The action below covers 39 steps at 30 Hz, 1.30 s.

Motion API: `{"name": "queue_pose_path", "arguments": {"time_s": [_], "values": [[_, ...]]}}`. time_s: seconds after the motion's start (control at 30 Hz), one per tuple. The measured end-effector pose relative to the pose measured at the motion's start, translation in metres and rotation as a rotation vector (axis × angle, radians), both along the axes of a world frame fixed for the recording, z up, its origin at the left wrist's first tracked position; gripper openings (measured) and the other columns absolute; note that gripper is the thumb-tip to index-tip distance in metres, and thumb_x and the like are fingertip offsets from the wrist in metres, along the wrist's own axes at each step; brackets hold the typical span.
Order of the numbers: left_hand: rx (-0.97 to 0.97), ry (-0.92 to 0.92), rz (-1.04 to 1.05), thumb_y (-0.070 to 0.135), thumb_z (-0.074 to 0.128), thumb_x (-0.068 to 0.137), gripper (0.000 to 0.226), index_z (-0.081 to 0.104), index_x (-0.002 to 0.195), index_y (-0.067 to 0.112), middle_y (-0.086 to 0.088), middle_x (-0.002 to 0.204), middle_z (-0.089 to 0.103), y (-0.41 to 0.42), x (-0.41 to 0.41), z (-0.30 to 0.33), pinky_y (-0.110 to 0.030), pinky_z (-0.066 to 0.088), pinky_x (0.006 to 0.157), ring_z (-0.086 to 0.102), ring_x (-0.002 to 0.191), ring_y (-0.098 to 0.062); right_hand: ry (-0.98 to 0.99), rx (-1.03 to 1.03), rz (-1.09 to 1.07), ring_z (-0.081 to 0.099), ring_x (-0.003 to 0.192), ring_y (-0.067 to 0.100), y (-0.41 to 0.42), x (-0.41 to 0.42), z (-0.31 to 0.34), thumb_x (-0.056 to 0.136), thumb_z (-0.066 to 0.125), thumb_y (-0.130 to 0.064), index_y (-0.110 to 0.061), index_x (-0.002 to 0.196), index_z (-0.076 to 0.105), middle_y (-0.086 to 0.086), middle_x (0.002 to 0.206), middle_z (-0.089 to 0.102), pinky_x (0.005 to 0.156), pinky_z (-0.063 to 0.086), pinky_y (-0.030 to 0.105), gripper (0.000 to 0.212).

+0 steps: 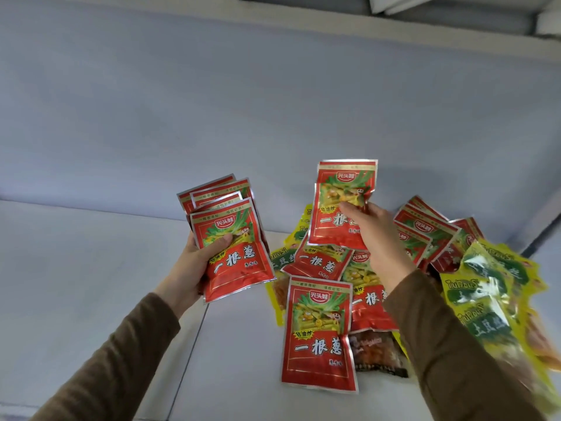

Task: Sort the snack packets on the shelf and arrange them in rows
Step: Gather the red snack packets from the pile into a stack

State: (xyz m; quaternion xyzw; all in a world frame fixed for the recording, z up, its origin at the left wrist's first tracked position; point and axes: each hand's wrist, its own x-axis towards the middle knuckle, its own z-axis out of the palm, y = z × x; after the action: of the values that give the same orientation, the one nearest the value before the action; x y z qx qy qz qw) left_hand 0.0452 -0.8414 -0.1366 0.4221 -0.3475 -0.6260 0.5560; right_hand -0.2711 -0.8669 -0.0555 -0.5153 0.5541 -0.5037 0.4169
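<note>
A fanned stack of red packets (230,235) is gripped by the left hand (194,262), thumb pressed on the front packet, fingers curled behind; the stack is held above the white shelf (91,268), left of the pile. A single red packet (340,202) is pinched by the right hand (379,238), thumb on its front, and is held upright over the loose pile (349,287). More red packets are seen in the pile, overlapping, one red packet (315,335) lying flat nearest the camera. Yellow-green packets (491,299) are heaped at the right edge, partly blurred. A dark brownish packet (373,350) is partly covered beneath the red ones. Brown sleeves (121,354) are worn on both arms.
</note>
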Motion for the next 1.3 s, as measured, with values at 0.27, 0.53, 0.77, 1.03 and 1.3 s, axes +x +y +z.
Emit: {"name": "queue_pose_path", "arguments": {"time_s": [0.27, 0.53, 0.77, 1.03, 1.3], "values": [[0.024, -0.016, -0.014, 0.035, 0.079, 0.076, 0.061, 0.056, 0.132, 0.028, -0.007, 0.114, 0.077, 0.007, -0.021, 0.0, -0.043, 0.063, 0.067, 0.077, 0.095, -0.034, 0.598, 0.035, -0.028, 0.053, 0.128, 0.031, 0.016, -0.002, -0.053, 0.085, 0.066, -0.062, -0.028, 0.118, 0.068, 0.006, 0.138, 0.057, 0.105, 0.045, 0.052, 0.048], [0.041, -0.026, 0.014, 0.037, 0.08, 0.074, 0.067, 0.054, 0.135, 0.027, -0.006, 0.114, 0.077, 0.008, -0.023, 0.001, -0.042, 0.063, 0.065, 0.077, 0.094, -0.034, 0.875, 0.079, -0.062, 0.043, 0.135, 0.034, 0.006, 0.018, -0.064, 0.08, 0.056, -0.078, -0.018, 0.142, 0.055, 0.01, 0.128, 0.065, 0.112, 0.03, 0.048, 0.087], [0.056, -0.03, 0.034, 0.037, 0.081, 0.074, 0.072, 0.051, 0.139, 0.026, -0.007, 0.118, 0.076, 0.009, -0.021, -0.001, -0.045, 0.064, 0.072, 0.076, 0.099, -0.035, 0.644, -0.024, -0.09, 0.054, 0.126, 0.022, 0.001, 0.021, -0.074, 0.091, 0.066, -0.051, -0.018, 0.133, 0.06, -0.005, 0.132, 0.056, 0.092, 0.051, 0.038, 0.055], [0.071, -0.048, 0.058, 0.033, 0.082, 0.074, 0.069, 0.052, 0.136, 0.025, -0.007, 0.112, 0.077, 0.006, -0.021, 0.003, -0.042, 0.063, 0.065, 0.077, 0.093, -0.034, 0.002, -0.25, 0.0, 0.072, 0.096, 0.009, 0.003, 0.005, -0.025, 0.097, 0.064, -0.039, -0.026, 0.111, 0.061, -0.004, 0.113, 0.069, 0.065, 0.058, 0.019, 0.019], [0.027, -0.048, 0.093, 0.029, 0.08, 0.077, 0.073, 0.045, 0.141, 0.024, -0.012, 0.121, 0.073, 0.007, -0.017, 0.007, -0.044, 0.064, 0.072, 0.075, 0.099, -0.038, -0.509, -0.027, 0.323, 0.068, 0.11, 0.037, 0.006, 0.036, 0.005, 0.093, 0.069, -0.028, -0.006, 0.125, 0.061, 0.018, 0.122, 0.069, 0.091, 0.056, 0.05, 0.039]]}}
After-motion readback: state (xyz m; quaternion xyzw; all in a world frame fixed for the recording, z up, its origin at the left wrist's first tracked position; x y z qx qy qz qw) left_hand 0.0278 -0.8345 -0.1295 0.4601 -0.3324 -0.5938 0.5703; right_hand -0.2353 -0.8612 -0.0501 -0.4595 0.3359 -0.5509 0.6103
